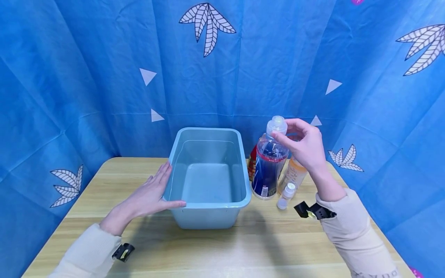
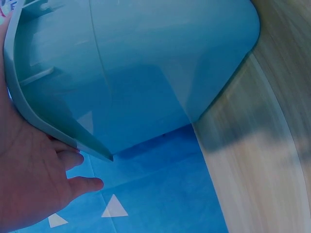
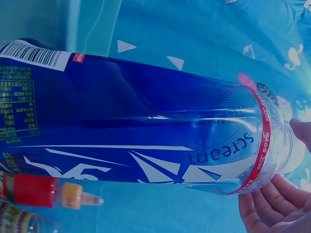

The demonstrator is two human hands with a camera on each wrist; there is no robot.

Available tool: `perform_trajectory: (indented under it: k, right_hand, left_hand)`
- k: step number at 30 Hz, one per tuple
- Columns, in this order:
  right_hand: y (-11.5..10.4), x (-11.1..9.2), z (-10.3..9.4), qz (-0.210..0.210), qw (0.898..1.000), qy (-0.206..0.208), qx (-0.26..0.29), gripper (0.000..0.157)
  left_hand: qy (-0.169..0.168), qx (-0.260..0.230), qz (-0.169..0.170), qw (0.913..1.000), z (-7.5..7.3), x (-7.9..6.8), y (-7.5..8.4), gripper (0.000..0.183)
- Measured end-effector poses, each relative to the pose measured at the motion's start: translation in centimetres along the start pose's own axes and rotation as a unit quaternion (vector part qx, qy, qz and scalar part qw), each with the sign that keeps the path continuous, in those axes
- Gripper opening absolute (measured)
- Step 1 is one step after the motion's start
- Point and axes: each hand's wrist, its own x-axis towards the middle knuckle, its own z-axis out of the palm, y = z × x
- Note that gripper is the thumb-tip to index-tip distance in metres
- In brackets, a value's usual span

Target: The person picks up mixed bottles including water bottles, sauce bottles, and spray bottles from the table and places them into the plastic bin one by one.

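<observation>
A clear drink bottle with a dark blue label (image 1: 268, 170) stands upright right of a light blue plastic basin (image 1: 212, 216). My right hand (image 1: 306, 144) pinches its neck just under the translucent cap (image 1: 277, 124), thumb on the near side. The label fills much of the right wrist view, with the neck at the right edge. Whether the bottle's base touches the table is hard to tell. On the basin's left front rim lies my left hand (image 1: 153, 193), fingers straight and thumb stretched along the near edge. Inside, the basin's floor is bare.
Behind the drink bottle, a red bottle (image 1: 252, 164) is partly hidden. An orange-labelled bottle (image 1: 294, 175) and a small clear bottle with a white cap (image 1: 286, 196) stand on its right. A blue patterned curtain (image 1: 208, 88) hangs behind the wooden table (image 1: 139, 247).
</observation>
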Motion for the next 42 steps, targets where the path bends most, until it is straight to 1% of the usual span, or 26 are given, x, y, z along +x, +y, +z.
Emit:
perform_trajectory:
  k: [4, 11, 23, 29, 36, 42]
  right_hand:
    - [-1.2, 0.4, -0.4, -0.001, 1.000, -0.007, -0.006, 0.036]
    - [-2.9, 1.1, -0.7, -0.011, 1.000, -0.004, -0.009, 0.035]
    - [-4.3, 2.5, -0.3, -0.010, 1.000, -0.006, -0.013, 0.038]
    - [-4.7, 3.4, 0.4, -0.014, 1.000, -0.006, -0.003, 0.038]
    - [-4.7, 4.3, 1.7, -0.028, 0.999, -0.014, 0.008, 0.040]
    - [-4.5, 5.1, 3.0, -0.022, 0.999, -0.016, 0.016, 0.042]
  left_hand:
    - [0.002, 0.001, 0.001, 1.0000, 0.1, 0.0, 0.1, 0.114]
    - [0.004, 0.003, 0.005, 1.0000, 0.1, 0.0, 0.1, 0.113]
    - [0.010, 0.004, 0.005, 0.9999, 0.2, 0.2, 0.1, 0.114]
    - [0.015, 0.001, 0.005, 0.9999, 0.2, 0.1, 0.1, 0.114]
    - [0.013, -0.001, 0.002, 0.9999, 0.3, 0.1, 0.1, 0.114]
    - [0.011, 0.001, 0.005, 0.9999, 0.2, 0.1, 0.0, 0.114]
